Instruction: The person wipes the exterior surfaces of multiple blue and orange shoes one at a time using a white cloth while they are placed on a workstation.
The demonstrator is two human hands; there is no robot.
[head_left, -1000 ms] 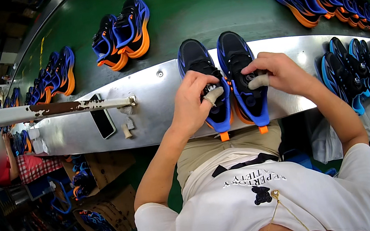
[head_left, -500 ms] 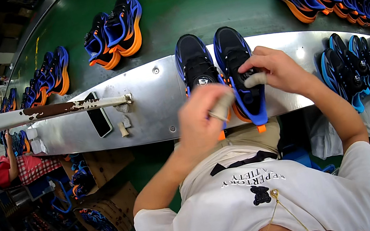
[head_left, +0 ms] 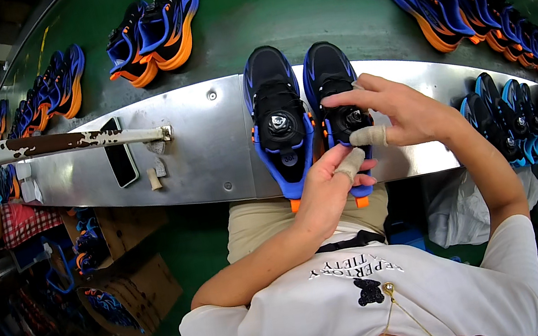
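Head view: two forearms are seen rising from the lower edge toward a brushed metal bench (head_left: 208, 142), where a pair of black and blue sports shoes with round dial closures and orange heel tabs is set side by side. The left hand (head_left: 327, 194) is bent at the wrist and raised at the heel of the right shoe (head_left: 339, 113), its taped fingertip (head_left: 351, 163) curled against the blue heel part, the other fingers folded loosely together. The right hand (head_left: 402, 113) is laid across the same shoe from the right, forearm angled down and outward; its taped thumb (head_left: 369, 136) and forefinger are closed on the shoe around the round dial, the remaining fingers stretched out and slightly spread. The left shoe (head_left: 279, 120) is untouched, just beside the held one. Both shoes are laid with the long axis running away from the person, toes toward the green conveyor belt (head_left: 299, 6), heels overhanging the near bench edge. A dark flat phone (head_left: 120, 162) is laid on the bench, well apart to the left
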